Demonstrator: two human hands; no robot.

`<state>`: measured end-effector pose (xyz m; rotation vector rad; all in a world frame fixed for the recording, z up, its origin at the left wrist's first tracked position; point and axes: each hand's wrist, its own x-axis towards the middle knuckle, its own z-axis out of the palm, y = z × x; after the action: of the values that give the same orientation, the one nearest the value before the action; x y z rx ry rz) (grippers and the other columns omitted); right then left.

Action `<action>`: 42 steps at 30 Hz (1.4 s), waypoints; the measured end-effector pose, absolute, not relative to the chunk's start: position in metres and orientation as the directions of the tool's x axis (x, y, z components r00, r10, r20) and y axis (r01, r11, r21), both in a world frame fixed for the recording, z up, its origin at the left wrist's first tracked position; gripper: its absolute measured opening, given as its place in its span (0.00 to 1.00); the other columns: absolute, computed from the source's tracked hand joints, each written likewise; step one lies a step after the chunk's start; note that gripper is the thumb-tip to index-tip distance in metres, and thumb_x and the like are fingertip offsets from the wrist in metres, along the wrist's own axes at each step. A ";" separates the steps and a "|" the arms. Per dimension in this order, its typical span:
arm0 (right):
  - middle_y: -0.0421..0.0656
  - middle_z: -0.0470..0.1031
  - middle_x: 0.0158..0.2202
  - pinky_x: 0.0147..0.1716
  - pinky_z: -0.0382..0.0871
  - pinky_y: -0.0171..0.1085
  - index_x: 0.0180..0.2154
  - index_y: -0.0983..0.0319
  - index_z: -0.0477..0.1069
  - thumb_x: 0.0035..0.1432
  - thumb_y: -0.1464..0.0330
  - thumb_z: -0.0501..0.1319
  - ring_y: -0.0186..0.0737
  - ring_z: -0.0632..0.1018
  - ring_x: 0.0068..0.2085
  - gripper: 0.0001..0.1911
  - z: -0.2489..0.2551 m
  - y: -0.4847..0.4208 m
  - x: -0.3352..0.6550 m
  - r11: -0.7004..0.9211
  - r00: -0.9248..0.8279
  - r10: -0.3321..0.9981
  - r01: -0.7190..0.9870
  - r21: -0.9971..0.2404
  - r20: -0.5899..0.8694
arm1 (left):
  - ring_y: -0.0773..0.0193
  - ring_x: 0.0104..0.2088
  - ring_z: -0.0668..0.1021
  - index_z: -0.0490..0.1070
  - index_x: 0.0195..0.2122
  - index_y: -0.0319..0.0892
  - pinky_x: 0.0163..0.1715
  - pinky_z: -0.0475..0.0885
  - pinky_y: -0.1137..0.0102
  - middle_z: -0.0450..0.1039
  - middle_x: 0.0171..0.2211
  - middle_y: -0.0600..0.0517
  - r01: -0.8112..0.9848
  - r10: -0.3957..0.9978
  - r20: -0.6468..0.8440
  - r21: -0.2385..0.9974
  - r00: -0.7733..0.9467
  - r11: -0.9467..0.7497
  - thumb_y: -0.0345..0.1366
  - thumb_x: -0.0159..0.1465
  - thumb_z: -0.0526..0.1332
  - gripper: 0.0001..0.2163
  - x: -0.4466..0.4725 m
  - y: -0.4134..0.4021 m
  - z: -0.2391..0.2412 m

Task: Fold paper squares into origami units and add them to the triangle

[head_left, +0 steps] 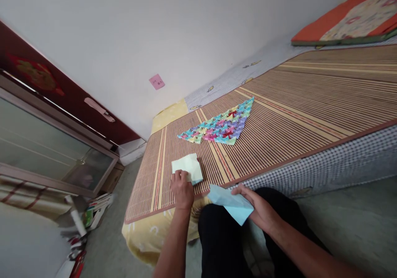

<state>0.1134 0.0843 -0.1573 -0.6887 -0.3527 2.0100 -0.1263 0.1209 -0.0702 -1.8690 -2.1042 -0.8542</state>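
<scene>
My left hand is at the near left corner of a stack of square paper, its fingers curled over the edge. The top sheet is pale yellow-green, and a bluish edge shows beneath it. In my right hand is a light blue sheet of paper, pinched at its right side above my knees. The sheet looks creased and tilted. Behind the stack lies a triangular piece of joined folded-paper units in blue, purple, pink, red, yellow and green.
The striped mat covers a bed with checked and yellow cloth. A folded orange patterned quilt lies at the far right. A pink note is on the white wall. A dark red door and clutter are at left.
</scene>
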 end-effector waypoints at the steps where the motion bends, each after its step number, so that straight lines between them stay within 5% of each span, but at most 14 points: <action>1: 0.44 0.82 0.30 0.38 0.73 0.41 0.28 0.61 0.81 0.47 0.50 0.74 0.48 0.81 0.35 0.20 -0.157 0.084 0.114 -0.506 -0.378 0.862 -0.693 -0.514 -0.338 | 0.50 0.44 0.73 0.72 0.32 0.44 0.45 0.64 0.58 0.74 0.39 0.45 0.967 0.857 0.485 0.249 -0.173 0.054 0.21 0.57 0.58 0.10 -0.125 0.122 -0.077; 7: 0.42 0.80 0.32 0.35 0.69 0.37 0.29 0.61 0.83 0.42 0.57 0.78 0.42 0.77 0.34 0.16 -0.163 0.083 0.113 -0.482 -0.321 0.874 -0.671 -0.563 -0.366 | 0.49 0.43 0.72 0.74 0.36 0.42 0.40 0.63 0.60 0.72 0.38 0.44 0.974 0.888 0.405 0.145 -0.219 0.174 0.20 0.59 0.57 0.11 -0.131 0.115 -0.091; 12: 0.42 0.80 0.33 0.35 0.68 0.37 0.29 0.62 0.83 0.41 0.54 0.78 0.42 0.76 0.35 0.19 -0.167 0.084 0.111 -0.466 -0.319 0.884 -0.658 -0.592 -0.342 | 0.48 0.46 0.72 0.76 0.41 0.40 0.45 0.64 0.58 0.70 0.40 0.43 0.952 0.866 0.405 0.214 -0.292 0.221 0.20 0.62 0.54 0.13 -0.135 0.110 -0.088; 20: 0.39 0.77 0.27 0.30 0.65 0.34 0.29 0.62 0.79 0.41 0.59 0.79 0.37 0.74 0.29 0.18 -0.155 0.075 0.120 -0.392 -0.348 0.914 -0.615 -0.684 -0.210 | 0.45 0.59 0.69 0.76 0.52 0.43 0.58 0.63 0.52 0.69 0.55 0.41 0.774 0.887 0.334 0.632 -0.318 0.039 0.24 0.58 0.60 0.21 -0.116 0.073 -0.072; 23: 0.39 0.79 0.31 0.32 0.67 0.34 0.34 0.60 0.79 0.45 0.61 0.78 0.38 0.76 0.31 0.16 -0.139 0.064 0.128 -0.360 -0.363 0.918 -0.602 -0.713 -0.158 | 0.48 0.54 0.75 0.75 0.54 0.43 0.53 0.70 0.53 0.75 0.52 0.40 0.556 0.913 0.224 0.831 -0.342 0.005 0.39 0.68 0.57 0.16 -0.089 0.036 -0.076; 26: 0.43 0.81 0.43 0.40 0.72 0.38 0.45 0.58 0.78 0.51 0.63 0.75 0.43 0.79 0.40 0.19 -0.118 0.057 0.135 -0.284 -0.358 0.931 -0.594 -0.753 -0.069 | 0.49 0.50 0.80 0.78 0.52 0.42 0.51 0.73 0.56 0.80 0.49 0.40 0.160 0.973 -0.010 0.986 -0.231 0.048 0.50 0.66 0.60 0.20 -0.062 0.008 -0.086; 31: 0.46 0.80 0.50 0.45 0.73 0.42 0.53 0.56 0.74 0.51 0.64 0.75 0.49 0.80 0.48 0.27 -0.095 0.058 0.153 -0.137 -0.271 0.962 -0.557 -0.819 0.024 | 0.56 0.34 0.81 0.80 0.39 0.37 0.39 0.75 0.64 0.82 0.33 0.44 -0.160 0.975 -0.172 0.976 -0.144 0.148 0.44 0.54 0.74 0.17 -0.051 -0.007 -0.086; 36: 0.44 0.81 0.36 0.37 0.73 0.39 0.39 0.60 0.78 0.51 0.61 0.75 0.44 0.80 0.37 0.15 -0.089 0.055 0.171 -0.094 -0.241 0.970 -0.410 -0.907 0.009 | 0.64 0.29 0.78 0.78 0.35 0.39 0.34 0.71 0.71 0.79 0.28 0.51 -0.225 0.958 -0.170 0.967 -0.230 0.118 0.41 0.55 0.75 0.13 -0.059 -0.012 -0.066; 42: 0.38 0.76 0.26 0.27 0.68 0.36 0.34 0.60 0.77 0.50 0.59 0.74 0.38 0.75 0.27 0.14 -0.075 0.044 0.171 -0.036 -0.218 0.975 -0.342 -0.939 0.042 | 0.61 0.31 0.81 0.78 0.42 0.40 0.35 0.74 0.68 0.81 0.32 0.49 -0.343 0.959 -0.186 0.933 -0.213 0.105 0.42 0.59 0.72 0.15 -0.048 -0.018 -0.055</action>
<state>0.1707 0.0443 -0.0747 -0.8273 -1.0986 1.5137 -0.0480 -0.0179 -0.0545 -1.5736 -2.5837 -3.0564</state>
